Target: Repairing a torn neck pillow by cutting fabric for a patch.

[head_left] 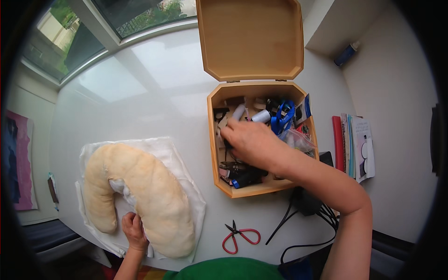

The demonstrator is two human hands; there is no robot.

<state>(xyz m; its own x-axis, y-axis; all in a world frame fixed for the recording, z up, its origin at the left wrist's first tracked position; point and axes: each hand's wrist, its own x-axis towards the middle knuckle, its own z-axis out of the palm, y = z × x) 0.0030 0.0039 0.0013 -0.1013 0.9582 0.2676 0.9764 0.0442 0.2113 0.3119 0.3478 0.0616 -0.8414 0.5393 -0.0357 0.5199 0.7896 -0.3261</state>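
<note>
A cream U-shaped neck pillow (163,200) lies on a white cloth (189,186), with white stuffing (122,189) showing at its inner curve. My left hand (134,231) is closed at the pillow's inner edge, gripping it there. Inside an open wooden box (213,154), my right hand (254,142) reaches down over small items at the left side. Its fingers are bent together, and what they hold, if anything, is hidden. Around it are white thread spools (261,116), a blue strap (283,117) and a clear plastic bag (298,140). Red-handled scissors (237,236) lie open near me.
The box's hinged lid (252,39) stands open at the back. Black cables (298,245) and a black adapter (305,203) lie right of the scissors. Books (345,144) stand at the right, with a blue bottle (346,54) farther back. A window (149,16) borders the table's far left.
</note>
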